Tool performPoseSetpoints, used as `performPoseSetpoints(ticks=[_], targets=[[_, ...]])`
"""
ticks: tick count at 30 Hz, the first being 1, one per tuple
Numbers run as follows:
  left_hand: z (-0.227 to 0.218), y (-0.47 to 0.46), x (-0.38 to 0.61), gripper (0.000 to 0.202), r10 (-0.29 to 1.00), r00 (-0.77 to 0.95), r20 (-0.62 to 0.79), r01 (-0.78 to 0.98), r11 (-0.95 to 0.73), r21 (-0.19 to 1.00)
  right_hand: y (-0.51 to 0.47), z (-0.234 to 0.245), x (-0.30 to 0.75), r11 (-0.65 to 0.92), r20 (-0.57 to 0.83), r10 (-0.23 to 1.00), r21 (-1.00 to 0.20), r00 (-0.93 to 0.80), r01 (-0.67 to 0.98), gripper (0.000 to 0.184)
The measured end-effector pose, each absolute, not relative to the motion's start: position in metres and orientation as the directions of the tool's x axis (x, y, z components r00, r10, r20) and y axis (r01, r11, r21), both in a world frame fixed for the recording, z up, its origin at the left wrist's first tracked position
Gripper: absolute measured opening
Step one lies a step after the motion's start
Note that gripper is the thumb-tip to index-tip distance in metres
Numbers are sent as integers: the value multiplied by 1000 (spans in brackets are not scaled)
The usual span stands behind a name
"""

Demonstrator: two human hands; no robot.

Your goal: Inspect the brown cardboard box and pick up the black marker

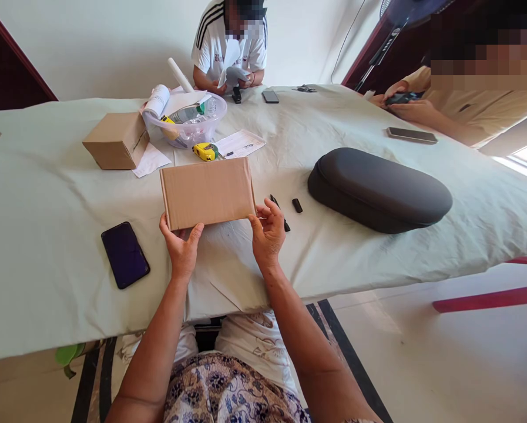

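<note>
A closed brown cardboard box (208,194) is held between both hands over the near side of the table, its broad face turned up toward me. My left hand (181,247) grips the lower left corner, thumb along the near edge. On the lower right corner is my right hand (267,232), thumb at the edge and the other fingers curled at the side. Close by the right hand lies a black pen (281,212), partly covered by the fingers. A small black cap-like piece (297,205) rests to its right. To the left of the box lies a dark phone (125,255).
A dark oval case (380,189) takes up the right side of the cloth-covered table (38,252). Behind the box are a yellow tape measure (205,151), paper (241,144), a filled plastic basin (214,120) and another carton (116,141). Two people sit across and at the right.
</note>
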State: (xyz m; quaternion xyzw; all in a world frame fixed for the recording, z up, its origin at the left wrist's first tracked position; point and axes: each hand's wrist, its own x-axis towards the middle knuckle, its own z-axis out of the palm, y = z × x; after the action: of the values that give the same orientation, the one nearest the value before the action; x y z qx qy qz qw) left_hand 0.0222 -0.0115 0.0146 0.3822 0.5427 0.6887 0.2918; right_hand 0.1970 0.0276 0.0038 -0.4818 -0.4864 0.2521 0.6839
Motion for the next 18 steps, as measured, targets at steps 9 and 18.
performPoseSetpoints(ticks=[9,18], targets=[[17,-13,20,92,824,-539,175,-42,-233,972,27,15,200,353,311,830,-936,463,-5,25],[13,-12,15,60,731,-643,229,99,-218,971,25,13,204,405,340,812,-913,474,-40,31]])
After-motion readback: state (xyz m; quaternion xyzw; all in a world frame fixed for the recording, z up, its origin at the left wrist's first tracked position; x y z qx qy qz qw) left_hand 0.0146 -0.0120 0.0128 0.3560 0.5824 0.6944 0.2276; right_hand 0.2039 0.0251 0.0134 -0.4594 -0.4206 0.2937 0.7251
